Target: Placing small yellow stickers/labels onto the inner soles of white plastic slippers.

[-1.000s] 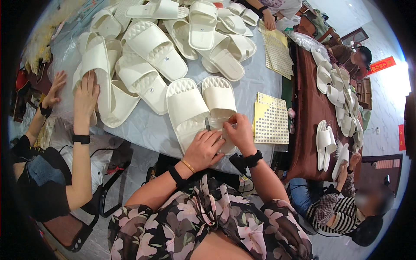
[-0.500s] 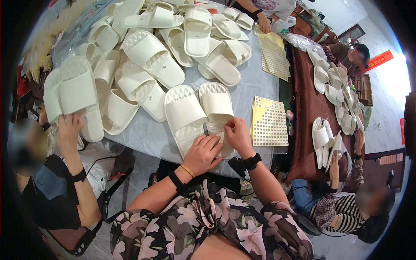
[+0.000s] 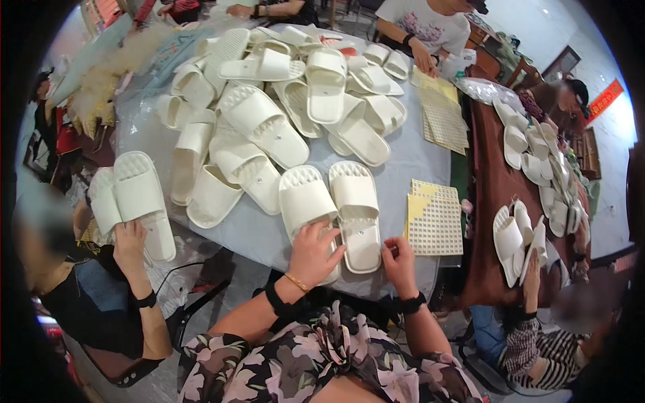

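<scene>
Two cream slippers lie side by side in front of me, toes away: a left slipper [image 3: 306,195] and a right slipper [image 3: 355,221]. A small label shows on the right slipper's insole. My left hand [image 3: 313,255] lies over the left slipper's heel part with fingers spread, its thumb beside the right slipper. Just right of the pair, my right hand [image 3: 401,267] is loosely curled, thumb a little apart, with nothing visible in it. Yellow-backed sheets of small labels [image 3: 435,232] lie beyond it on the right.
A heap of cream slippers [image 3: 262,124] covers the table's middle and far side. More label sheets [image 3: 440,111] lie farther back. On the left a co-worker's hand [image 3: 130,245] holds a slipper pair; on the right, a brown-covered table [image 3: 480,195] carries more slippers.
My right hand has left the right slipper and moved right, uncovering its insole and label. That slipper now lies straighter and nearer. My left hand has shifted onto the left slipper.
</scene>
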Demonstrator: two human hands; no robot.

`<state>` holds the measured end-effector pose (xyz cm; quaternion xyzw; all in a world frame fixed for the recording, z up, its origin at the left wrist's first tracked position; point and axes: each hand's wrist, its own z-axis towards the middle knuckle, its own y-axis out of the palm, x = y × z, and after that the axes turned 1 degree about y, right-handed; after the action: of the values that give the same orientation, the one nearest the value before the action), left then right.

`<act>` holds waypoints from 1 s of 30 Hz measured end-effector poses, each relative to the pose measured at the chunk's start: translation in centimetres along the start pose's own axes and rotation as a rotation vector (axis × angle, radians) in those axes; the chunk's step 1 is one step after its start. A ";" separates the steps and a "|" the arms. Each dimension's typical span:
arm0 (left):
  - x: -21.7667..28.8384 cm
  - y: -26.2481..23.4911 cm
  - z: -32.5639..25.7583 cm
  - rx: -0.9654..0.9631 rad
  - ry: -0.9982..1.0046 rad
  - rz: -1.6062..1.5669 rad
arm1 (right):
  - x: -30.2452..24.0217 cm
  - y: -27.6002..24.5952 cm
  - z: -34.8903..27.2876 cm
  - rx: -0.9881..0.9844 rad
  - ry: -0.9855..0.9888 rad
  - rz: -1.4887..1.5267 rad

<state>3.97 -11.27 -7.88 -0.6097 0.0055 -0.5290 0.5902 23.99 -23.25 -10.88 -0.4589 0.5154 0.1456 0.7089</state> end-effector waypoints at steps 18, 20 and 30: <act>2.4 -1.0 1.7 0.037 0.061 0.127 | 2.5 0.8 -0.8 0.118 0.008 0.213; 2.3 -3.0 2.2 0.036 0.053 0.109 | 2.3 0.8 -0.7 0.110 0.011 0.217; 0.3 -5.6 4.6 0.217 0.099 0.231 | 1.3 0.6 -0.5 0.126 -0.046 0.109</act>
<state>3.64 -6.51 -2.42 -0.5107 0.0473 -0.4847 0.7085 23.84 -23.72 -12.33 -0.3811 0.5314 0.1620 0.7391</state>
